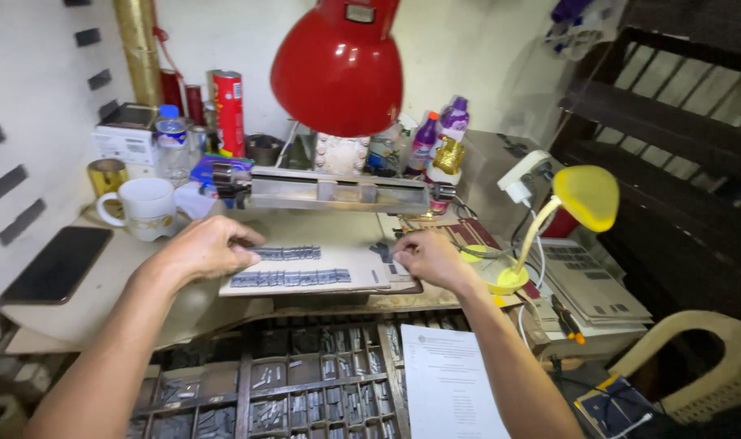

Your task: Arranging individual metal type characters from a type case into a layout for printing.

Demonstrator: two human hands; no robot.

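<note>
A cluttered desk [102, 284] is sitting against a pale wall, lit from above by a red lamp [338, 65]. On it a flat board [305, 272] is lying, and both hands are working at it. The left hand [204, 248] is resting palm down on the board's left end, fingers curled loosely onto the upper row of type [289, 254], holding nothing that shows. The right hand [427, 256] is pressing on the board's right edge, fingers bent down; whether it is pinching anything I cannot tell. A second type row [289, 279] is lying just below the first. Behind the board a metal bar tool [330, 193] is standing crosswise. Left of the board are a white mug [147, 207] and a dark phone [57, 264]; right of it, a yellow lamp [586, 195]. Below the board a type tray [281, 390] is holding sorted pieces, with a printed sheet [451, 382] overlapping its right side.
</note>
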